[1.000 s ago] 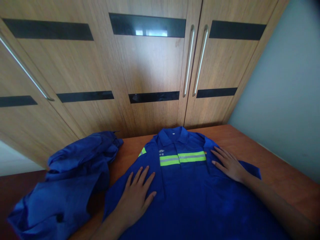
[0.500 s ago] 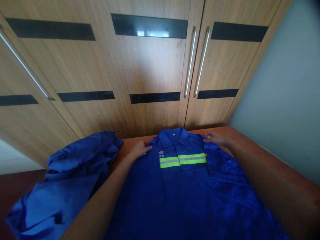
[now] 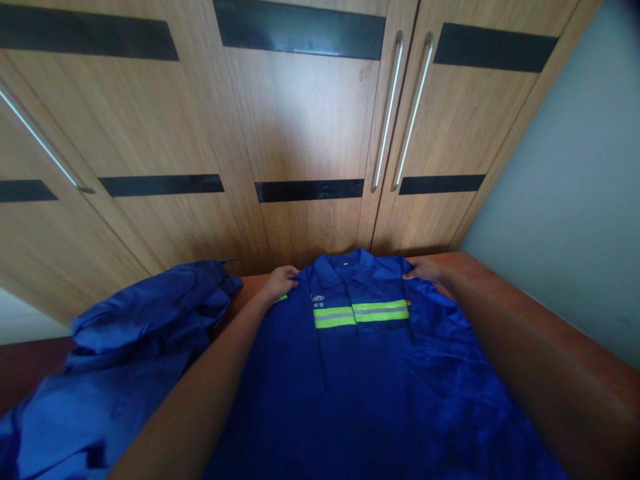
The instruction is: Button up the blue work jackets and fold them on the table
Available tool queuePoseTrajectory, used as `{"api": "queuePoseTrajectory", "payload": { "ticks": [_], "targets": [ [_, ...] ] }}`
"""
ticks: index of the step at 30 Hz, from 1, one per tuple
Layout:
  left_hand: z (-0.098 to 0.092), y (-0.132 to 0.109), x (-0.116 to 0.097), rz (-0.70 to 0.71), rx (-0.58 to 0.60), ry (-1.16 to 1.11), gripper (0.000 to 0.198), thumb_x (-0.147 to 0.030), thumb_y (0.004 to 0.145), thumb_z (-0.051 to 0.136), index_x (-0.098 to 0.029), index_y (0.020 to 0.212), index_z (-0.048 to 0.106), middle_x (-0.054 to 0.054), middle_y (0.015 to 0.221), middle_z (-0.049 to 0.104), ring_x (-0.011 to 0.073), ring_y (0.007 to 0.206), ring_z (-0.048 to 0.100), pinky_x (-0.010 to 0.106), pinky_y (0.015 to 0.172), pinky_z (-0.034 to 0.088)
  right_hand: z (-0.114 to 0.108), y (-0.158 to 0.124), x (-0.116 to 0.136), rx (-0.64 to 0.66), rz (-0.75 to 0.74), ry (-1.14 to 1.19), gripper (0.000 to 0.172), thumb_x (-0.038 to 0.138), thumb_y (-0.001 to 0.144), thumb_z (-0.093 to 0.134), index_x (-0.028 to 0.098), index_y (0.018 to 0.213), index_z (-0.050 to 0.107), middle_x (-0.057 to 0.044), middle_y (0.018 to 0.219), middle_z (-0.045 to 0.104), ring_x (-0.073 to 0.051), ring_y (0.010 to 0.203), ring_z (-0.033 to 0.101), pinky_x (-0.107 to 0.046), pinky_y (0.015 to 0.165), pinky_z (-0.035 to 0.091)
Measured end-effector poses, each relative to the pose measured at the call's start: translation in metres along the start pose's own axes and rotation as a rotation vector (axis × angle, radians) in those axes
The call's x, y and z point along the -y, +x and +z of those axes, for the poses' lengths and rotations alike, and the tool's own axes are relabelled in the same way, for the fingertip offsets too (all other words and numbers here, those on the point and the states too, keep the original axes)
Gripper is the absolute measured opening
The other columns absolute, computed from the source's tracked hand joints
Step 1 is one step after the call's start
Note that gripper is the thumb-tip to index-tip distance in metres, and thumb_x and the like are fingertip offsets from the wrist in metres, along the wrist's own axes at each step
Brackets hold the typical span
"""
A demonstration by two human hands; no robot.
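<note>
The blue jacket (image 3: 363,363) is pinched at its shoulders, in the left hand's (image 3: 280,283) grip and the right hand's (image 3: 425,270).

Cannot see the lower end of the jacket (image 3: 365,373), cut off by the bottom edge and partly covered by the left forearm (image 3: 210,380). Cannot clearly make out the fingertips of the left hand (image 3: 281,283) and right hand (image 3: 424,270), too small against the pinched shoulders. Cannot read the collar label (image 3: 345,264) or chest lettering (image 3: 319,305). See only part of the other blue garment (image 3: 130,360), cropped left and below, and of the wardrobe (image 3: 310,120), cropped above.
</note>
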State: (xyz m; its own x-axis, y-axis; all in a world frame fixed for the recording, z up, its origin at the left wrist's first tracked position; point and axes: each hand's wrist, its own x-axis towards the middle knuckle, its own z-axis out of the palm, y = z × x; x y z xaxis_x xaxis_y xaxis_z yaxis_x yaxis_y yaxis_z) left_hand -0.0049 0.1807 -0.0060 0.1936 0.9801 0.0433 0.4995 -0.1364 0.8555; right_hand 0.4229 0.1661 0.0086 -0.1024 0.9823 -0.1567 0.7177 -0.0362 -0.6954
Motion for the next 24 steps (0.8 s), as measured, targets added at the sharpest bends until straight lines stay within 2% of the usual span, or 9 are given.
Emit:
{"api": "queuePoseTrajectory", "payload": {
  "ticks": [4,7,10,13,16,18,21,24],
  "targets": [
    [-0.005,0.009,-0.017,0.09,-0.105,-0.028,0.019,-0.02,0.064,0.067,-0.013,0.081,0.069,0.01,0.088,0.073,0.0202,0.08,0.066,0.032,0.074,0.052,-0.008,0.005,0.005,-0.105,-0.053,0.143,0.033,0.038,0.064,0.074,0.014,0.086,0.072,-0.002,0.078,0.074,-0.022,0.076,0.069,-0.034,0.078,0.056],
    [-0.016,0.0,-0.043,0.175,-0.167,-0.041,0.023,-0.024,0.07,0.064,-0.014,0.09,0.07,0.009,0.097,0.072,0.021,0.089,0.066,0.032,0.082,0.051,-0.02,-0.002,0.01,-0.218,-0.095,0.219,0.042,0.048,0.066,0.071,0.015,0.092,0.071,-0.003,0.084,0.074,-0.023,0.078,0.068,-0.036,0.078,0.056],
    [-0.026,-0.035,-0.069,0.274,-0.218,-0.003,0.023,-0.023,0.075,0.059,-0.016,0.094,0.069,0.006,0.099,0.072,0.0203,0.091,0.065,0.032,0.084,0.05,-0.029,-0.027,0.009,-0.369,-0.19,0.313,0.043,0.052,0.066,0.071,0.017,0.091,0.072,-0.004,0.087,0.074,-0.024,0.077,0.068,-0.04,0.079,0.056],
    [-0.028,-0.094,-0.081,0.426,-0.273,0.256,0.022,-0.017,0.078,0.053,-0.018,0.093,0.069,0.004,0.096,0.072,0.0199,0.09,0.064,0.033,0.085,0.049,-0.027,-0.071,-0.002,-0.502,-0.303,0.319,0.033,0.049,0.069,0.071,0.019,0.084,0.072,-0.004,0.086,0.074,-0.025,0.077,0.068,-0.043,0.081,0.055],
    [-0.017,-0.158,-0.071,0.531,-0.127,0.554,0.028,-0.01,0.081,0.045,-0.022,0.094,0.068,0.004,0.097,0.07,0.0199,0.095,0.062,0.034,0.089,0.047,-0.011,-0.127,-0.024,-0.515,-0.363,0.107,0.021,0.039,0.076,0.065,0.023,0.087,0.073,-0.004,0.095,0.074,-0.028,0.089,0.067,-0.044,0.089,0.052],
    [-0.005,-0.193,-0.055,0.566,0.005,0.715,0.03,-0.011,0.086,0.043,-0.024,0.097,0.067,0.003,0.101,0.07,0.0203,0.099,0.06,0.036,0.092,0.044,0.004,-0.163,-0.042,-0.458,-0.436,-0.096,0.023,0.028,0.081,0.056,0.025,0.097,0.072,-0.004,0.106,0.071,-0.028,0.102,0.064,-0.044,0.097,0.048],
    [0.01,-0.224,-0.031,0.623,0.133,0.887,0.035,-0.007,0.086,0.045,-0.025,0.11,0.064,0.003,0.113,0.068,0.0212,0.106,0.058,0.039,0.096,0.041,0.028,-0.203,-0.067,-0.333,-0.553,-0.448,0.049,0.009,0.075,0.047,0.027,0.117,0.065,-0.004,0.125,0.063,-0.027,0.12,0.054,-0.047,0.104,0.041],
    [0.016,-0.233,-0.023,0.657,0.141,0.985,0.045,-0.002,0.084,0.047,-0.024,0.122,0.058,0.005,0.125,0.062,0.0229,0.113,0.055,0.041,0.099,0.039,0.042,-0.221,-0.083,-0.279,-0.581,-0.688,0.07,0.0,0.07,0.043,0.028,0.133,0.053,-0.003,0.14,0.051,-0.025,0.13,0.044,-0.048,0.106,0.039]
  ]
}}
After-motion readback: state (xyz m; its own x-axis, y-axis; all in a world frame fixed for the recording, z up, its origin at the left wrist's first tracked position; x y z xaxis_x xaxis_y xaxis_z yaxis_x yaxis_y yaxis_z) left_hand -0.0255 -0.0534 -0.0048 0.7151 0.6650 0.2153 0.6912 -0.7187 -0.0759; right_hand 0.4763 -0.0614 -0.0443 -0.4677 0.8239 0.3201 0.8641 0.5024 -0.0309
